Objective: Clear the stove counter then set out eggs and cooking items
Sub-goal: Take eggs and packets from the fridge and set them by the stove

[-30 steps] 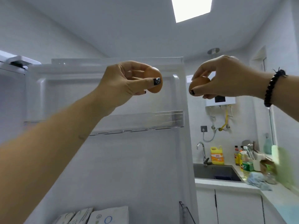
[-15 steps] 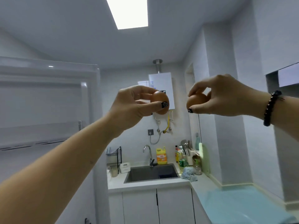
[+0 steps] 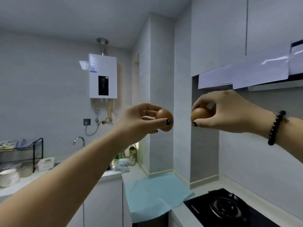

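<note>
View swinging off fridge toward stove (image 3: 229, 208). Left hand (image 3: 141, 120) pinching egg (image 3: 164, 119), right hand (image 3: 224, 112) pinching second egg (image 3: 199, 114), both raised, fingers closed round shells. Eggs arriving near counter (image 3: 157, 192).

Pale grey tiled walls enclose a narrow kitchen: white water heater (image 3: 103, 76) on the far wall above a faucet (image 3: 79, 139), black wire rack (image 3: 24, 154) at left, white tabletop (image 3: 131, 175) with a light blue mat (image 3: 155, 194), white cabinets (image 3: 103, 205) below, range hood (image 3: 270, 76) upper right.
</note>
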